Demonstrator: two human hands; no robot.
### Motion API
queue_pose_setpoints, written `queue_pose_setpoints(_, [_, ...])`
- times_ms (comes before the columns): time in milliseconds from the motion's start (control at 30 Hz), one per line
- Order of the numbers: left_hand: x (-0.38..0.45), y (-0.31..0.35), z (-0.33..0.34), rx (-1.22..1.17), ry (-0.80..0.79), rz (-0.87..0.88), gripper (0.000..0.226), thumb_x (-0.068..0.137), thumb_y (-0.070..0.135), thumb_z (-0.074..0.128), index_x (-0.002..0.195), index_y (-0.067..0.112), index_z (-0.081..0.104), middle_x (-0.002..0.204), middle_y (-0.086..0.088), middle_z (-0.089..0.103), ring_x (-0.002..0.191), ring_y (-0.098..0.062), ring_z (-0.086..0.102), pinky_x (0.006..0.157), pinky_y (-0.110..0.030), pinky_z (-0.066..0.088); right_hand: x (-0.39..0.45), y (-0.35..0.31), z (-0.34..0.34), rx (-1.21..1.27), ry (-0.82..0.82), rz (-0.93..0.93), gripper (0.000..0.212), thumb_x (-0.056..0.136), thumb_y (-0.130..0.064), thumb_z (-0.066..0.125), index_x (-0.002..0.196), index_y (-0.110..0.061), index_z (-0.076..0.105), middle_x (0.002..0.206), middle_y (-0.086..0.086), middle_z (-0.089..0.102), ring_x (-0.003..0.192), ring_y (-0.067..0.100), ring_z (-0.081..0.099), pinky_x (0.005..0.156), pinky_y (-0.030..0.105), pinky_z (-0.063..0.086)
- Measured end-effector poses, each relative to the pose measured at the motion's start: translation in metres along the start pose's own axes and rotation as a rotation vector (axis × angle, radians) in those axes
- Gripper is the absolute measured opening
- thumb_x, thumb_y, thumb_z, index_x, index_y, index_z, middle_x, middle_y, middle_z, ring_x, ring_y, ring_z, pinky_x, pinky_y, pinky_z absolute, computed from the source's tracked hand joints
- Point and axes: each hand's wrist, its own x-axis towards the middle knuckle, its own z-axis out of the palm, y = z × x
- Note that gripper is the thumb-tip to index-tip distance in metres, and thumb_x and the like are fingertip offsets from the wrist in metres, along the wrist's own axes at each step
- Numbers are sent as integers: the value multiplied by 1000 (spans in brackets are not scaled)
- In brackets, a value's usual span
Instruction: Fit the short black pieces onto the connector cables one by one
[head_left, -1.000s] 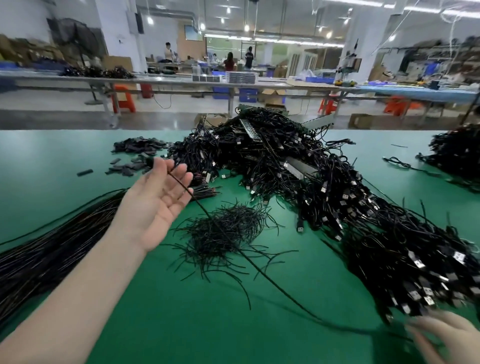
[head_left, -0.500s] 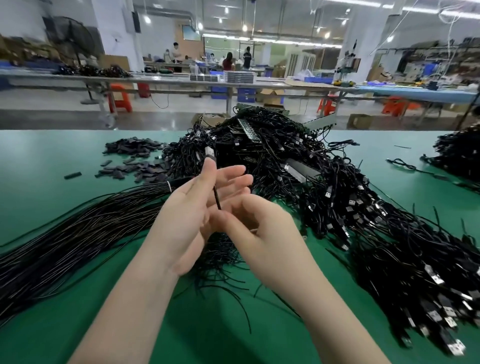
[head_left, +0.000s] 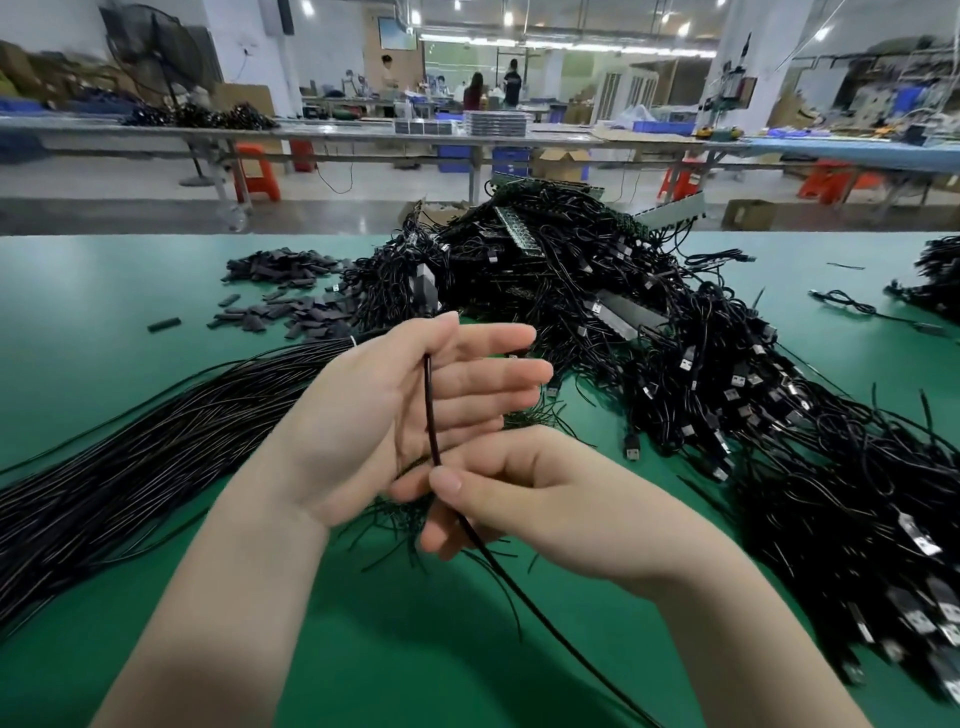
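My right hand (head_left: 545, 499) pinches a cable (head_left: 430, 415) that runs up across my flat, straight-fingered left hand (head_left: 395, 415). I see bare green table (head_left: 78, 312) toward its near edge. Black pieces (head_left: 291, 291) lie far left, the cable heap (head_left: 675, 364) crowds the right.

A thin black connector cable (head_left: 430, 410) stands nearly upright across the open palm of the left hand (head_left: 384, 415), its lower run pinched by the right hand (head_left: 524, 499) and trailing off toward 5 o'clock. Short flat black pieces (head_left: 291, 291) lie scattered in a loose heap at 11 o'clock. A large tangled pile of black cables with metal plugs (head_left: 675, 374) spreads from 12 to 4 o'clock.
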Motion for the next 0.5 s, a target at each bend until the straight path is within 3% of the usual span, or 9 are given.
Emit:
queue_pose_setpoints(133, [-1,1,2,-49,-68,-52,46,84,42,42,95,17,80,98,-11,76,92,-20,74,70,-25,58,2,10,-4,24,-70,47,23,101,-24,49,107,-19,70,84,3,69,80,16,62,78,20,51])
queue_pose_setpoints(300, [-4,3,2,-170,-149,-40,44,84,41,41,80,22,80,77,-4,76,68,-15,74,55,-27,58,5,28,-11,-35,-115,178,26,98,-32,53,92,-15,73,70,-4,65,67,16,58,74,31,50])
queue_pose_setpoints(400, [-7,2,1,-48,-284,-95,39,81,44,47,65,20,73,67,-11,73,59,-23,71,58,-29,58,4,32,-22,-226,21,178,39,87,-45,64,70,-10,64,62,14,50,57,17,43,56,29,42])
queue_pose_setpoints(500, [-9,0,-4,227,-431,-231,50,87,46,38,71,16,75,77,-17,74,70,-28,72,67,-31,57,-4,27,-39,-243,251,169,57,81,-58,65,64,-6,51,59,5,35,56,18,29,49,27,26])
